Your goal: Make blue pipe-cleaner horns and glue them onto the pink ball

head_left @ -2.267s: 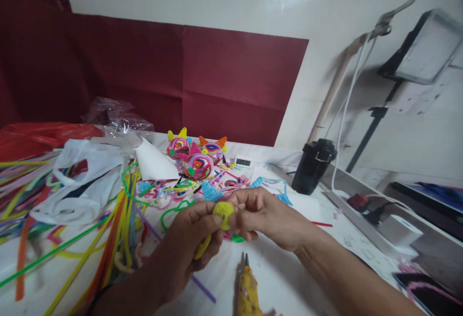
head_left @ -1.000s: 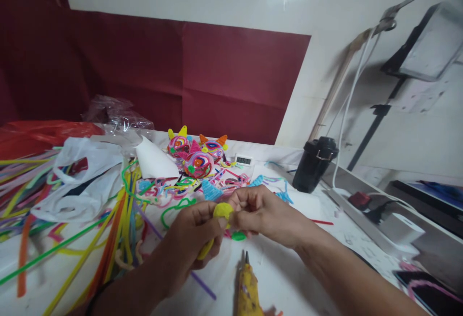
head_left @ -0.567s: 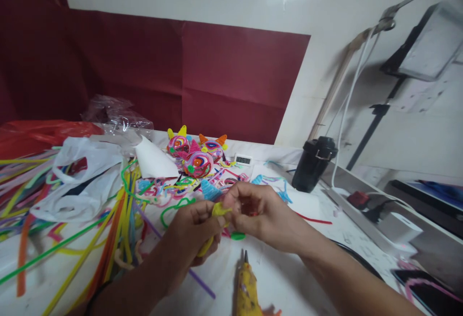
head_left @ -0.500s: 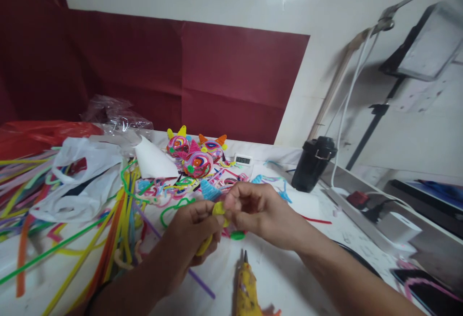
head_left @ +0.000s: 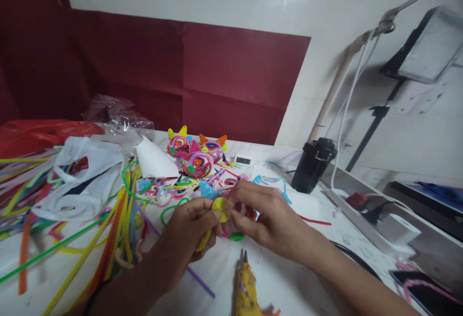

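A yellow pipe cleaner point(head_left: 219, 205), wound into a small flat coil, is pinched between the thumb and forefinger of my left hand point(head_left: 191, 229). More of the yellow stem shows under that hand's curled fingers. My right hand point(head_left: 264, 214) meets the coil from the right, thumb and fingertips closed on its edge. Just behind the hands lies a blue pipe-cleaner piece point(head_left: 208, 190), and a green disc point(head_left: 237, 236) shows below them. Nearer to me, a yellow glue gun point(head_left: 246, 289) points its dark nozzle away.
Three colourful pipe-cleaner heads point(head_left: 198, 164) stand at the back beside a small digital clock point(head_left: 242, 160). Loose pipe cleaners point(head_left: 112, 234) and a white plastic bag point(head_left: 79, 200) cover the left. A black bottle point(head_left: 314, 165) and a power strip point(head_left: 372, 229) are on the right.
My right hand has turned slightly, its fingers lower and closer over the coil. The yellow coil now faces me more as a round disc. My left hand keeps its grip.
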`<control>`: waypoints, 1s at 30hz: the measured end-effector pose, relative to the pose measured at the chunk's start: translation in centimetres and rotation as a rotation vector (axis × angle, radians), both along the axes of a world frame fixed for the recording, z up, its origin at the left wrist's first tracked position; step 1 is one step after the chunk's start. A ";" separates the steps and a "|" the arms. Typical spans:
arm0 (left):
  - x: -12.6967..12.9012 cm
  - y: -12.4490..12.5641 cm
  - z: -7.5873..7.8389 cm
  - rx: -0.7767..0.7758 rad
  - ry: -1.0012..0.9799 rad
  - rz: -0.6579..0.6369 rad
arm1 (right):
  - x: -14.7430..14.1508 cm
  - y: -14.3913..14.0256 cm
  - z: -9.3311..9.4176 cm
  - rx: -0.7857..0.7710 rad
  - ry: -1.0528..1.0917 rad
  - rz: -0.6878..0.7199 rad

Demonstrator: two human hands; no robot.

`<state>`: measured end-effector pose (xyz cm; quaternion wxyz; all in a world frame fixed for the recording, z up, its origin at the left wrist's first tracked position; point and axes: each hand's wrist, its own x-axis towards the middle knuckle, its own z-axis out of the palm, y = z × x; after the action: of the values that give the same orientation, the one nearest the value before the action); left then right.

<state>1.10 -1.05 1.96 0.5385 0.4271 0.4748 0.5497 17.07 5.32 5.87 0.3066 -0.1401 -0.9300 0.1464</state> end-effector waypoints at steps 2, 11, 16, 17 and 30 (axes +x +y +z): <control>0.0 -0.1 0.0 -0.002 0.004 0.006 | 0.2 0.0 0.2 0.156 -0.066 0.005; -0.2 0.3 -0.8 0.014 0.071 0.008 | 0.3 -0.1 0.1 0.514 -0.288 -0.050; -0.2 0.5 -1.0 0.006 0.087 0.030 | 0.1 -0.6 0.2 0.689 -0.326 -0.042; -0.2 0.5 -0.9 0.005 0.087 0.036 | 0.1 -0.7 0.2 0.693 -0.325 -0.040; -2.0 0.9 1.1 0.113 0.080 0.225 | 1.0 2.3 -0.2 0.045 0.104 -0.279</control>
<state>-0.87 -0.12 3.01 0.4292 0.4224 0.5088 0.6152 18.02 7.65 5.71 0.3748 -0.2533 -0.8874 0.0884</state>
